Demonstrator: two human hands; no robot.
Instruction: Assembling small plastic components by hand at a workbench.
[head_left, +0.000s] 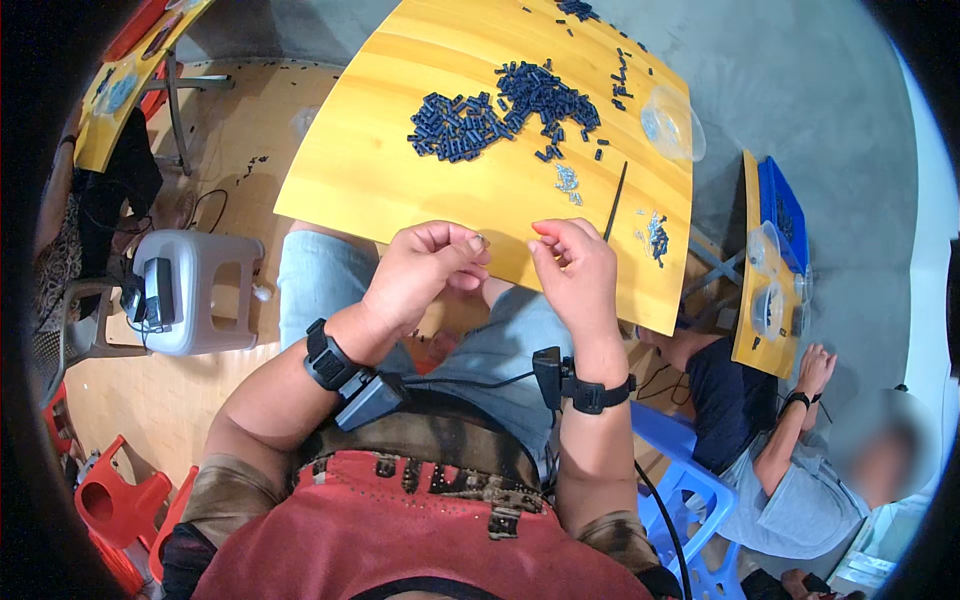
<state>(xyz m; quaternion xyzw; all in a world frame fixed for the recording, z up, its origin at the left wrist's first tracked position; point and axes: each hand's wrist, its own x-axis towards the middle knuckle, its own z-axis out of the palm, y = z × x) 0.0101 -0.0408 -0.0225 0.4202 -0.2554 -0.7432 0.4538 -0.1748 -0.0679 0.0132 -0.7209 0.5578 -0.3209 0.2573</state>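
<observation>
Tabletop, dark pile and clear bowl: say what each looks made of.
Tabletop: wood or wood-look laminate, yellow, with visible grain and a smooth sheen. Dark pile: small, matte, dark blue moulded pieces, probably plastic. Clear bowl: thin transparent plastic, by its glossy see-through rim.

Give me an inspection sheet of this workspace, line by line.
Surface: yellow wooden table.
Job's things: pile of small dark blue parts; left hand pinches a tiny ring-like piece.
Clutter: small silvery bits, thin black stick, clear plastic bowl.
Grips: right hand has fingers curled; whether it holds anything cannot be told.
Cables: black cable between black wrist devices.
Surroundings: white plastic stool, blue chair, a co-worker at another table.
</observation>
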